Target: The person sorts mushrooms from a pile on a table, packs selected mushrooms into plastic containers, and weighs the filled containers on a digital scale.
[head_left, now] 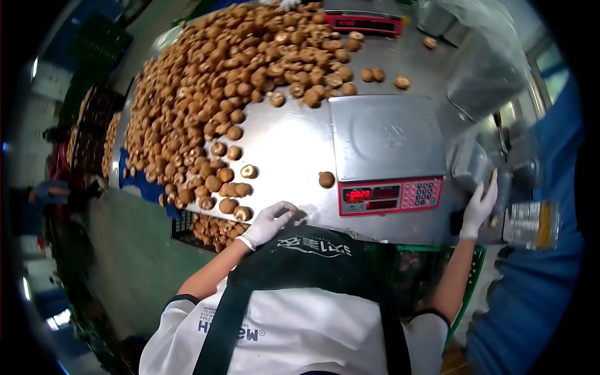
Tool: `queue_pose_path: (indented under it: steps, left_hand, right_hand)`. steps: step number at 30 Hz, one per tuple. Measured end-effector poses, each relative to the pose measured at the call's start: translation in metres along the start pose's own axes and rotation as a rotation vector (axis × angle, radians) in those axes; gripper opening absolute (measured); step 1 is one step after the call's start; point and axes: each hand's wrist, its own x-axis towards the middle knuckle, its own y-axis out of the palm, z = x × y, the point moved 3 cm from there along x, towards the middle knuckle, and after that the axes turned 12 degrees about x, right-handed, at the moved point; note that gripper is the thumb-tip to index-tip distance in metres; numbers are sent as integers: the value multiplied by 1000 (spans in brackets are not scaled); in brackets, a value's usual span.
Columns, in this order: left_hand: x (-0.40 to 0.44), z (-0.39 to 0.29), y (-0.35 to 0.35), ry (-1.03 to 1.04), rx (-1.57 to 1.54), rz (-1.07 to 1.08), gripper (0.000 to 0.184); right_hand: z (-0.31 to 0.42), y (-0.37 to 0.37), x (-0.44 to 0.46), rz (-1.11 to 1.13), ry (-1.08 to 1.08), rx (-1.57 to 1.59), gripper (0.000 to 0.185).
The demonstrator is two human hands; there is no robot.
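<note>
My left hand, in a white glove, is at the table's near edge in front of my apron. Its fingers are bent together, and whatever may be between them is too small to make out. Out to the right, my right hand, also gloved, has its fingers stretched up against clear plastic trays. A digital scale with a red front and a bare steel pan lies between my hands; its display is lit. One mushroom sits just left of the scale.
A large heap of brown mushrooms covers the table's left and back. A second scale stands at the back, near another person's gloved hand. Plastic-wrapped trays are at the right. Below the edge is a crate of mushrooms.
</note>
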Motion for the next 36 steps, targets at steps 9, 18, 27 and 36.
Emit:
queue_pose_path:
  steps: [9, 18, 27, 36]
  left_hand:
    - [-49, 64, -68, -17, 31, -398, 24]
    - [-34, 75, -97, 127, 178, -277, 27]
    - [-22, 70, -104, 140, 187, -213, 26]
    - [-39, 86, -176, 194, 344, -974, 30]
  right_hand:
    - [-112, 76, 42, 377, 345, -576, 43]
    - [-100, 32, 69, 172, 438, -673, 42]
    - [99, 44, 38, -95, -274, -312, 23]
    - [220, 113, -76, 301, -427, -20, 20]
